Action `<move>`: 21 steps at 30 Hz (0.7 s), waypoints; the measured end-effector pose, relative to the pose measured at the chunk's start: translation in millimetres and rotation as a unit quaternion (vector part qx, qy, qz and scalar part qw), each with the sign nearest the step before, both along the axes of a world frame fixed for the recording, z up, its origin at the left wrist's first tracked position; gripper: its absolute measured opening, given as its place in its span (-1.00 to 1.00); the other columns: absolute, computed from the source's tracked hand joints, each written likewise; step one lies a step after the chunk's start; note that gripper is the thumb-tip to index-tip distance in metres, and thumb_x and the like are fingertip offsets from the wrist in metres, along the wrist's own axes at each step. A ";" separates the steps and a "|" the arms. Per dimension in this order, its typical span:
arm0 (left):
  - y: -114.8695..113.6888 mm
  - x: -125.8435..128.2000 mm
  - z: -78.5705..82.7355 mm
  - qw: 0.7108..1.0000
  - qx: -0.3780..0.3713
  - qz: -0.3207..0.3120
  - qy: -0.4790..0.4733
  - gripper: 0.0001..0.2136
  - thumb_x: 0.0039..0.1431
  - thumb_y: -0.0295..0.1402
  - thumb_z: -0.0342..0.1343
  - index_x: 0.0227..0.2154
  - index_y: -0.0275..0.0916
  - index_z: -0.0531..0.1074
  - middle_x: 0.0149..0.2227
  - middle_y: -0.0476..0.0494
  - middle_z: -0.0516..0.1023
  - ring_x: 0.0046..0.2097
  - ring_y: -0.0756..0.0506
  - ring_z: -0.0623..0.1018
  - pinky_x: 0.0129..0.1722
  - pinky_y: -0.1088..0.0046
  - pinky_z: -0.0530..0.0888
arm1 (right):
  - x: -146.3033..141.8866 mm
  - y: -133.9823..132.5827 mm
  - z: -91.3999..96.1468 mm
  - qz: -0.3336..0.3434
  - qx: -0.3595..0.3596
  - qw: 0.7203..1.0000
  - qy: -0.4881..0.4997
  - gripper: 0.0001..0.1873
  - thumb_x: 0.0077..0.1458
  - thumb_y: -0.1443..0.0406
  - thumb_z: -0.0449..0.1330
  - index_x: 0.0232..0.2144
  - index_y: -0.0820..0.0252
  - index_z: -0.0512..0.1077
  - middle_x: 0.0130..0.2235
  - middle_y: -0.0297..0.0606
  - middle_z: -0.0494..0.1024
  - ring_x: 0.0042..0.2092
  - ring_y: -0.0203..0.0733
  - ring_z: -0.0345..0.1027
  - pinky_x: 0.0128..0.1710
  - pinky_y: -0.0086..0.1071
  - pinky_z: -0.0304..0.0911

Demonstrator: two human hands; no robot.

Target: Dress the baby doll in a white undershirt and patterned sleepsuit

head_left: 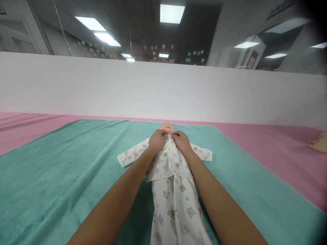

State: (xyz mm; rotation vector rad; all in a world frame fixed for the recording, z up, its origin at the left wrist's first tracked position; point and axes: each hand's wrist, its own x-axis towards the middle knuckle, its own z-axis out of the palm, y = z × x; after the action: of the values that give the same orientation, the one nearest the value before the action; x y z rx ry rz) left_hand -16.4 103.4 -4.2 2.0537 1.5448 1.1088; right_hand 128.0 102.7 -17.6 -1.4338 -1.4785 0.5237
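Note:
A baby doll (167, 127) lies on its back on a teal blanket (76, 163), its head pointing away from me. It is dressed in a white long-sleeved top (163, 165) and white trousers (178, 207), both printed with small green animals. The two sleeves stretch out to the sides. At the doll's neck, my left hand (157, 139) pinches the left edge of the top's collar. My right hand (182, 140) pinches the collar's other edge, a short gap away. Fingertips of both hands are partly hidden, and the doll's feet fall outside the view.
Under the teal blanket, a pink cloth (258, 146) shows at both sides and along the back. A low white wall (153, 92) rises behind, with dark glass above it bearing heart-shaped stickers. A yellowish object (320, 143) is cut off at the right edge.

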 end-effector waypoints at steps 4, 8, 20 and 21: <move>0.8 -0.1 -1.1 1.000 0.005 0.001 0.002 -0.74 0.14 -0.38 -0.15 -0.30 -0.11 0.47 -0.14 -0.04 0.46 -0.13 -0.09 0.44 -0.14 0.39 0.36 | 0.4 0.3 -1.1 0.000 0.008 1.000 -0.001 -0.75 -0.15 0.30 -0.01 -0.41 0.12 0.43 -0.30 -0.35 0.51 -0.25 -0.20 0.32 -0.27 -0.38 0.14; 1.4 0.1 -1.9 1.000 0.014 0.000 0.000 -0.74 0.15 -0.36 -0.15 -0.31 -0.11 0.47 -0.14 -0.04 0.47 -0.13 -0.08 0.44 -0.15 0.41 0.36 | 1.1 1.8 -3.2 0.001 0.008 1.000 0.007 -0.74 -0.16 0.31 -0.02 -0.41 0.12 0.43 -0.32 -0.35 0.51 -0.27 -0.20 0.32 -0.28 -0.38 0.14; 2.6 -0.1 -2.9 1.000 -0.008 0.011 0.008 -0.73 0.15 -0.37 -0.15 -0.27 -0.09 0.46 -0.11 -0.05 0.44 -0.14 -0.08 0.44 -0.18 0.42 0.35 | 1.7 3.0 -3.2 0.001 0.001 1.000 0.022 -0.72 -0.19 0.31 -0.02 -0.42 0.12 0.44 -0.34 -0.36 0.50 -0.30 -0.20 0.31 -0.32 -0.39 0.14; 2.8 -0.1 -3.1 1.000 -0.008 0.011 0.008 -0.73 0.15 -0.37 -0.15 -0.26 -0.09 0.46 -0.10 -0.05 0.44 -0.14 -0.08 0.44 -0.18 0.42 0.35 | 1.6 2.5 -2.9 0.000 0.001 1.000 0.021 -0.72 -0.19 0.31 -0.02 -0.42 0.12 0.44 -0.34 -0.35 0.51 -0.30 -0.20 0.31 -0.32 -0.39 0.14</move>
State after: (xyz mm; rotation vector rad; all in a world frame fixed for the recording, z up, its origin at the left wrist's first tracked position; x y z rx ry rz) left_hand -16.5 106.2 -7.4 2.0438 1.5825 1.0861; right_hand 129.6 105.2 -20.5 -1.4127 -1.4458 0.5498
